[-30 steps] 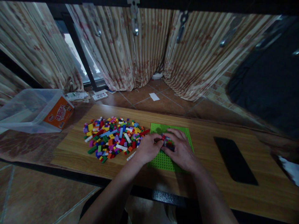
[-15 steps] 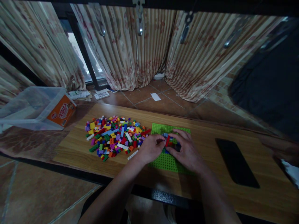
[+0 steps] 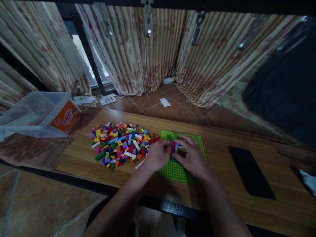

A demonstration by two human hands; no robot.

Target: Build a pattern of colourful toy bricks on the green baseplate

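Observation:
A green studded baseplate [image 3: 177,172] lies on the wooden tabletop. Over its middle, a long red brick [image 3: 173,146] stands out at the left of a small build of coloured bricks [image 3: 179,149]. My left hand [image 3: 158,154] is closed, its fingertips pinched at the red brick's left side. From the right, my right hand [image 3: 194,158] curves round the build, with thumb and forefinger at the red brick's two ends. My fingers hide much of the build. Left of the plate spreads a heap of loose toy bricks [image 3: 120,143] in many colours.
A clear plastic bin [image 3: 32,130] with an orange label stands at the far left. A black flat slab [image 3: 251,172] lies on the tabletop to the right. Striped curtains [image 3: 128,49] hang behind, and a white card [image 3: 165,102] is on the tiled floor.
Both hands have shifted slightly left with the red brick, which now looks more upright in the view. The brick heap and the baseplate have stayed in place.

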